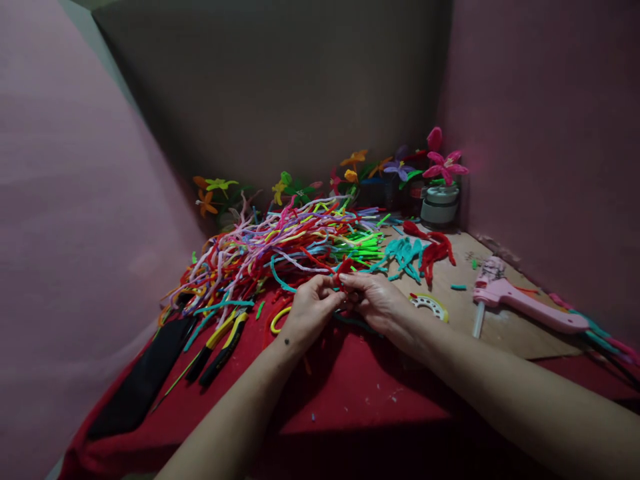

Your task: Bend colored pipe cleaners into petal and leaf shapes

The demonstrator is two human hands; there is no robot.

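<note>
Both hands meet over the front of the red-covered table, fingertips pinched on a red pipe cleaner (344,267) bent into a small loop. My left hand (316,303) grips it from the left, thumb against fingers. From the other side my right hand (373,297) closes on the same piece, its fingertips partly hidden. Just beyond the hands spreads a big heap of multicoloured pipe cleaners (280,233). To the right of it lie shaped teal pipe cleaners (404,255) and shaped red pipe cleaners (437,252).
Yellow-and-black pliers (223,347) and a black flat case (145,377) lie at left. A pink glue gun (525,303) rests on a brown board (520,340) at right, near a white-and-yellow ring (430,305). Pipe-cleaner flowers (445,167) stand along the back wall.
</note>
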